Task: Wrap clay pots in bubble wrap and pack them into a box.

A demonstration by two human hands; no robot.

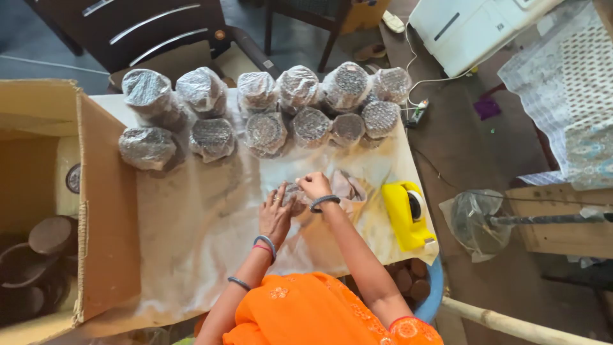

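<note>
At the far left an open cardboard box (pixel 96 211) stands against the table (pixel 191 230), with dark round discs (pixel 48 235) lying inside it. The table is covered with a pale, crinkled sheet. Along its far edge sit two rows of plastic-wrapped stacks (pixel 268 105) of dark discs, running from left to right, packed side by side and touching.

Near the middle of the sheet, the left hand (pixel 274 214) lies palm down with fingers spread, forearm angled up from the lower edge, bangles at the wrist. Its grip presses against the left side of a small wrapped bundle (pixel 295 195) that rests on the sheet. The right hand (pixel 316 185) comes in from the right, wrist bent, a dark bangle around it; its fingers curl over the top of the same bundle, so both hands are closed on it. Loose clear film (pixel 348 188) lies just beside the right hand.

Further right a yellow tape dispenser (pixel 407 216) rests near the table's edge. Below it a blue tub (pixel 434 294) holds more discs. Beyond is a brown floor with a clear bag (pixel 476 220), a white appliance (pixel 472 25) and patterned cloth (pixel 575 89).
</note>
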